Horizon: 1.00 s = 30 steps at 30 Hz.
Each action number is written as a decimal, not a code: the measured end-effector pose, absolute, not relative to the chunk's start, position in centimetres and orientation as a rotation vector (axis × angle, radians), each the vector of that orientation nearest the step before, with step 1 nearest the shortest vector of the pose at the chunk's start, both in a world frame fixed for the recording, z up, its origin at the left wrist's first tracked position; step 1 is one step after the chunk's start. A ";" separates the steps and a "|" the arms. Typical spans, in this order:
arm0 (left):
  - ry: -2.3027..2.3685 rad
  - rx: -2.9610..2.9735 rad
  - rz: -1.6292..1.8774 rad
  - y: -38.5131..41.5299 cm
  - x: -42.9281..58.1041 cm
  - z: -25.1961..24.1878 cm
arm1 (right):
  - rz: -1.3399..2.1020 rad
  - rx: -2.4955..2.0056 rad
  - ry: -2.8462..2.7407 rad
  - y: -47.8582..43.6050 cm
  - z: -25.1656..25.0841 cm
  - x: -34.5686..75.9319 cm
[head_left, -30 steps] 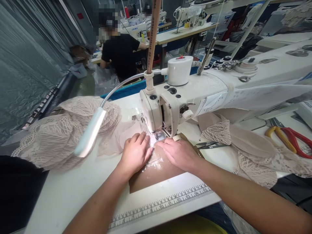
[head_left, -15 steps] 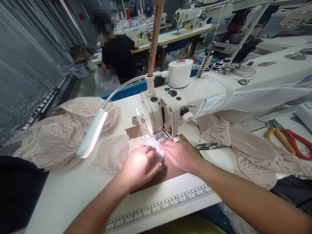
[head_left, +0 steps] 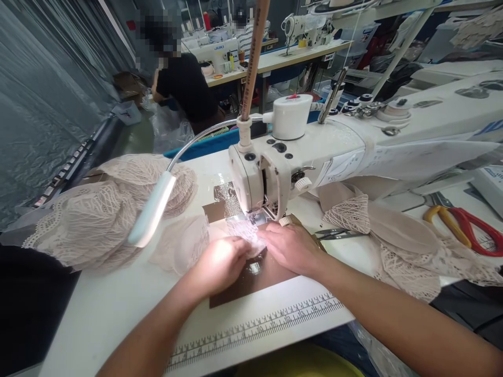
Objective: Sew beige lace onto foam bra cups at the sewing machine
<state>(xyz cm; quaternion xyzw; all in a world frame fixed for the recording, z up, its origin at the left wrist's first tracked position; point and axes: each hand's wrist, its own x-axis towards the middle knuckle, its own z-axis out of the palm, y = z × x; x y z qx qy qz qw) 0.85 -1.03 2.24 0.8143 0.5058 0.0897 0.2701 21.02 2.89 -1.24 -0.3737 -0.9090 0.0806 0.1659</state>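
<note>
A small piece of pale lace fabric (head_left: pixel 245 233) lies in front of the needle of a white sewing machine (head_left: pixel 298 157). My left hand (head_left: pixel 218 264) is curled, its fingers pinching the near edge of that lace under the bright lamp light. My right hand (head_left: pixel 293 246) rests palm down just right of the lace, fingers pressed together on the fabric by the presser foot. Both hands sit on a brown shiny sheet (head_left: pixel 251 280) taped to the white table (head_left: pixel 110 309).
A gooseneck lamp (head_left: pixel 151 209) hangs over the table's left. Lace pieces are heaped at left (head_left: pixel 94 214) and right (head_left: pixel 393 246). Small snips (head_left: pixel 334 233) and red-and-yellow scissors (head_left: pixel 467 228) lie to the right. A printed ruler (head_left: pixel 255 330) runs along the front edge. Another person (head_left: pixel 181 84) sits beyond.
My left hand has drawn back from lying flat by the needle and curled up on the lace's near edge. The lace has bunched slightly toward me. My right hand has barely moved.
</note>
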 end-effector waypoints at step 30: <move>1.027 1.941 0.422 -0.2 0.0 1.9 | 0.360 -0.772 -2.447 2.3 -1.3 20.5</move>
